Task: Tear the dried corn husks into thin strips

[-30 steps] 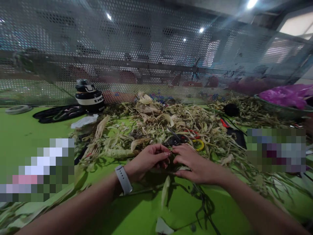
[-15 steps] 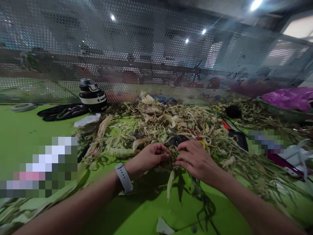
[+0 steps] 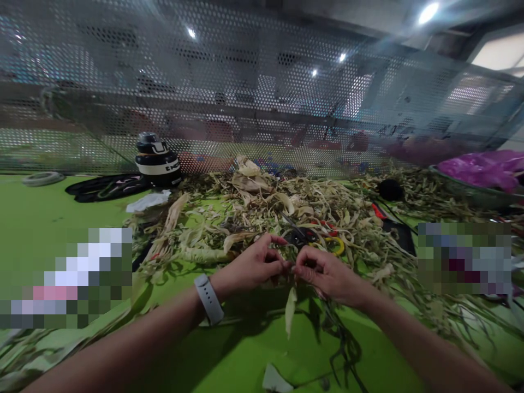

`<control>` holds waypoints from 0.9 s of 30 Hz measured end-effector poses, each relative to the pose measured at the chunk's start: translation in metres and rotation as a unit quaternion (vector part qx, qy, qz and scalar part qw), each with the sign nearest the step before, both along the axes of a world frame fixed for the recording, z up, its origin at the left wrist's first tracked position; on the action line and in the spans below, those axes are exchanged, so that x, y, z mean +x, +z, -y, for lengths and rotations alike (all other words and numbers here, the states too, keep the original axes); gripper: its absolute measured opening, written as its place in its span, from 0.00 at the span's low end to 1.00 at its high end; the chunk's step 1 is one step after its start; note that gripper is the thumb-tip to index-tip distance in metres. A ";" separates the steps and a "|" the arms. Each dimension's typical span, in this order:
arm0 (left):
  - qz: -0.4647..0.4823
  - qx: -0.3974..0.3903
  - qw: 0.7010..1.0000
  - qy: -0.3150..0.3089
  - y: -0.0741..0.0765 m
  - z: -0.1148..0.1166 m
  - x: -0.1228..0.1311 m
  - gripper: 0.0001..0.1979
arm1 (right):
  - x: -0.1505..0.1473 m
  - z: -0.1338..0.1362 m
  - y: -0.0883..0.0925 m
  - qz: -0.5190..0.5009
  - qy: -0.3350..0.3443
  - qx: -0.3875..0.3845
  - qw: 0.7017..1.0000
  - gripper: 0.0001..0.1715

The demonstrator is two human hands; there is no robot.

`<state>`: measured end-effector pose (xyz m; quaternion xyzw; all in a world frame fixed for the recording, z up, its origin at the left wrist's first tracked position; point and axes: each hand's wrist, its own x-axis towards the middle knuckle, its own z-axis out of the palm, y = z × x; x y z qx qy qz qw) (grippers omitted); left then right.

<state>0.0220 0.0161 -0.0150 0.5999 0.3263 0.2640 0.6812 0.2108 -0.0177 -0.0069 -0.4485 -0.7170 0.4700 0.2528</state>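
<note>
Between left hand (image 3: 256, 266) and right hand (image 3: 329, 275) hangs a part-hidden strip (image 3: 290, 314)

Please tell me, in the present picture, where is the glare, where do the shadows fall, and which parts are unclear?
Head view: glare around the ceiling light, upper right; head view: dark shadows on the green table below the left hand and right hand; head view: background behind the perforated screen hazy, mosaic blocks hiding patches at left and right.
</note>
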 end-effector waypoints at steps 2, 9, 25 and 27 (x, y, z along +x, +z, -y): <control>0.005 -0.001 1.000 0.008 0.000 0.000 0.001 0.16 | -0.001 0.000 -0.001 -0.026 0.001 -0.035 0.999 0.17; 0.032 0.038 0.998 -0.037 0.010 -0.001 -0.006 0.06 | 0.000 0.000 0.001 -0.054 -0.013 -0.011 0.998 0.18; -0.132 0.385 0.901 0.149 -0.006 0.010 0.003 0.12 | -0.006 0.011 -0.010 0.089 0.026 0.281 0.955 0.13; -0.117 0.358 0.910 0.175 -0.009 0.012 0.007 0.11 | -0.009 0.014 -0.011 0.085 0.042 0.279 0.956 0.12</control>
